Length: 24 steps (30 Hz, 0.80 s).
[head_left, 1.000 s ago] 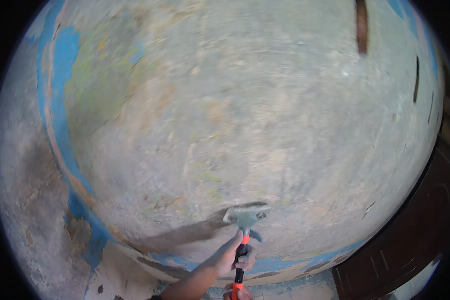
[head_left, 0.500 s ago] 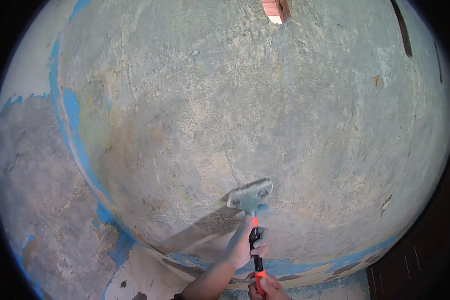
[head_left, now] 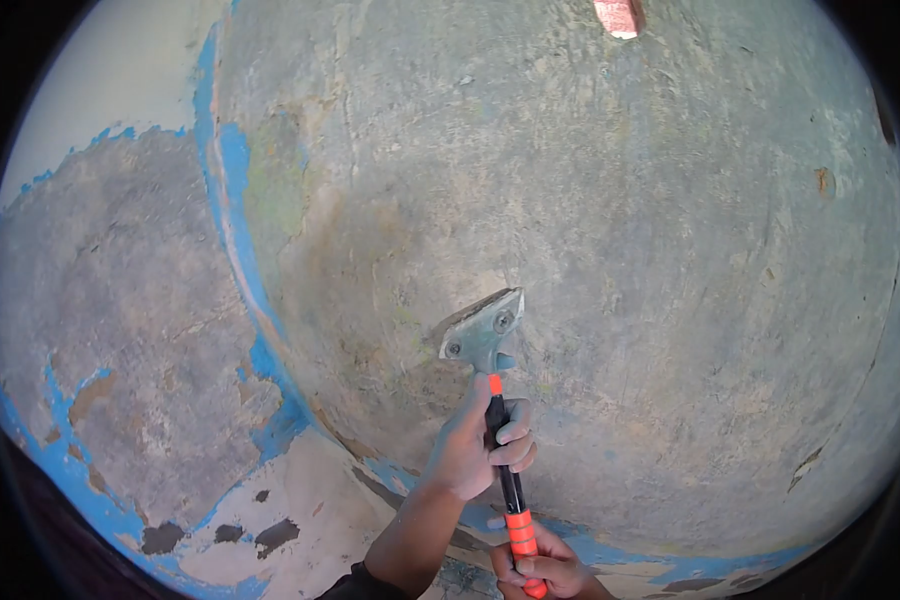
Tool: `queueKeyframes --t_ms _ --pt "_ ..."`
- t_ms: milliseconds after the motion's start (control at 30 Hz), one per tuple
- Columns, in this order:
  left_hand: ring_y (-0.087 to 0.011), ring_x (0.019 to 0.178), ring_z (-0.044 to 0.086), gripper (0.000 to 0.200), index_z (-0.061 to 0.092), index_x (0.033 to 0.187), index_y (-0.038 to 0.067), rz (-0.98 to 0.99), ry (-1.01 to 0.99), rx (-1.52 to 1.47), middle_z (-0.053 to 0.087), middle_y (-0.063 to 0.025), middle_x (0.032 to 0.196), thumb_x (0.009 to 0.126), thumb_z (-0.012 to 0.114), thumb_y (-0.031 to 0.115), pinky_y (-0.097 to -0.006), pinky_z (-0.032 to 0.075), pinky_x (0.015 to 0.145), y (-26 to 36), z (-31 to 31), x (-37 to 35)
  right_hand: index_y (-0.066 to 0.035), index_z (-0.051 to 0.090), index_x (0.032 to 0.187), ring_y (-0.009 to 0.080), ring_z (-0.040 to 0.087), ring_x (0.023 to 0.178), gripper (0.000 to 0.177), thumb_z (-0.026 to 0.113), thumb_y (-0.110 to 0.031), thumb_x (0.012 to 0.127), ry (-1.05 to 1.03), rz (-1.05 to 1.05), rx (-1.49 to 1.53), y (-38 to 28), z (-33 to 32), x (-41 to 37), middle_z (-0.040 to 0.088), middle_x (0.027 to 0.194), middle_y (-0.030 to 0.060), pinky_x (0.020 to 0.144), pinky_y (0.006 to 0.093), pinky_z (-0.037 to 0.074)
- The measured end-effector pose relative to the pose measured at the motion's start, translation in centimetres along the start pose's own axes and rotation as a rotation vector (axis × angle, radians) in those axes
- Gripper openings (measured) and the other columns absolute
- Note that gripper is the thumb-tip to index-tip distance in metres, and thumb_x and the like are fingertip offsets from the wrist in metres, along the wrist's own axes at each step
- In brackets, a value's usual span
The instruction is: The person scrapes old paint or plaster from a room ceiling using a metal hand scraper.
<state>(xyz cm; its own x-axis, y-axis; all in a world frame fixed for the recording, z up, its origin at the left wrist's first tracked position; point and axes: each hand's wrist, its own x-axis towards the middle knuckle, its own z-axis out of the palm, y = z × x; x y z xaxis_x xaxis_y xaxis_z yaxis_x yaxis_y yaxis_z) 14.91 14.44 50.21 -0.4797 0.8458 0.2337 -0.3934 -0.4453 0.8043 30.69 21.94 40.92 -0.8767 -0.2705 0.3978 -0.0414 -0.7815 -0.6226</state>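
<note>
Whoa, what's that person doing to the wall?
A person holds a long-handled scraper with both hands. The left hand grips high on the black and orange handle, and the right hand grips its bottom end. The metal blade is pressed against the wall, which looks grey and bare there, with strips of blue paint around the edges.

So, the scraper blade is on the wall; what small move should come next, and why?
Probably a short push of the scraper up and slightly left along the wall. Both hands grip its handle, left hand above right hand, the blade rests on the grey surface, and patchy old coating lies ahead.
</note>
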Motion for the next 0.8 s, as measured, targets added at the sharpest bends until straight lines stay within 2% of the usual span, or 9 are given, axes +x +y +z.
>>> queueKeyframes --t_ms 67,167,267,367,500,600,700,733,800 --pt "-0.0108 0.046 0.028 0.064 0.038 0.064 0.014 -0.019 -0.033 -0.003 0.028 0.0054 0.050 0.096 0.024 0.068 -0.0261 0.031 0.054 -0.4 -0.6 0.2 -0.012 0.030 0.145 0.0124 0.039 0.037 0.052 0.053 -0.018 0.098 0.005 0.017 0.046 0.6 -0.9 -0.2 0.047 0.071 0.0065 0.036 0.0257 0.036" --pt "-0.0097 0.046 0.028 0.064 0.038 0.063 0.015 -0.018 -0.047 -0.023 0.026 0.0061 0.051 0.096 0.024 0.068 -0.0261 0.031 0.054 -0.7 -1.0 0.6 -0.011 0.035 0.141 0.0123 0.038 0.036 0.048 0.051 -0.030 0.099 0.138 -0.013 -0.107 0.8 -0.8 -0.1 0.046 0.067 0.0054 0.034 0.0255 0.033" --pt "-0.0088 0.046 0.028 0.062 0.040 0.065 0.014 -0.008 -0.047 -0.060 0.028 0.0059 0.053 0.096 0.026 0.066 -0.0267 0.031 0.054 -0.8 -1.6 0.6 -0.006 0.036 0.137 0.0115 0.038 0.043 0.056 0.043 -0.047 0.100 0.191 0.053 -0.232 -0.1 0.4 0.2 0.045 0.068 0.0072 0.042 0.0246 0.030" --pt "-0.0084 0.046 0.029 0.060 0.042 0.068 0.014 -0.017 0.081 -0.182 0.032 0.0050 0.056 0.097 0.029 0.064 -0.0273 0.033 0.054 -1.7 -2.3 -0.5 -0.006 0.029 0.142 0.0113 0.037 0.043 0.053 0.038 -0.041 0.103 0.141 0.028 0.012 2.3 -2.6 -0.5 0.043 0.071 0.0071 0.042 0.0243 0.031" --pt "-0.0084 0.046 0.031 0.054 0.045 0.078 0.013 -0.014 -0.014 -0.201 0.036 0.0040 0.060 0.098 0.031 0.061 -0.0282 0.035 0.056 -3.5 -5.3 -1.6 -0.008 0.033 0.141 0.0116 0.038 0.042 0.046 0.033 -0.035 0.105 0.264 0.075 -0.168 4.1 -3.3 -0.7 0.042 0.067 0.0066 0.041 0.0235 0.031" --pt "-0.0089 0.047 0.032 0.055 0.044 0.078 0.012 -0.027 0.141 -0.138 0.035 0.0037 0.060 0.099 0.031 0.061 -0.0285 0.035 0.056 -2.0 -4.1 -1.9 -0.008 0.035 0.140 0.0117 0.036 0.040 0.050 0.034 -0.041 0.103 0.308 0.060 -0.238 5.0 -3.0 0.5 0.041 0.065 0.0065 0.039 0.0240 0.029" --pt "-0.0095 0.047 0.032 0.053 0.044 0.080 0.012 -0.007 -0.114 -0.062 0.035 0.0032 0.060 0.099 0.031 0.061 -0.0290 0.035 0.056 -0.5 -6.8 -1.1 -0.008 0.035 0.140 0.0119 0.035 0.038 0.052 0.035 -0.044 0.103 0.313 0.029 -0.278 4.8 -2.1 2.5 0.041 0.064 0.0065 0.038 0.0243 0.028" --pt "-0.0102 0.046 0.033 0.053 0.043 0.079 0.013 -0.013 -0.014 -0.076 0.037 0.0026 0.060 0.099 0.031 0.060 -0.0293 0.035 0.057 0.5 -6.0 -1.1 -0.008 0.035 0.140 0.0119 0.035 0.038 0.051 0.035 -0.043 0.103 0.305 0.019 -0.295 4.8 -1.8 3.2 0.041 0.063 0.0064 0.038 0.0243 0.028" --pt "-0.0100 0.046 0.034 0.046 0.044 0.089 0.014 -0.036 -0.099 -0.104 0.038 0.0023 0.060 0.099 0.034 0.058 -0.0293 0.036 0.056 0.4 -7.3 -1.2 -0.008 0.035 0.139 0.0120 0.035 0.038 0.052 0.035 -0.044 0.103 0.341 -0.009 -0.335 5.7 -1.8 3.9 0.041 0.063 0.0065 0.037 0.0248 0.028"
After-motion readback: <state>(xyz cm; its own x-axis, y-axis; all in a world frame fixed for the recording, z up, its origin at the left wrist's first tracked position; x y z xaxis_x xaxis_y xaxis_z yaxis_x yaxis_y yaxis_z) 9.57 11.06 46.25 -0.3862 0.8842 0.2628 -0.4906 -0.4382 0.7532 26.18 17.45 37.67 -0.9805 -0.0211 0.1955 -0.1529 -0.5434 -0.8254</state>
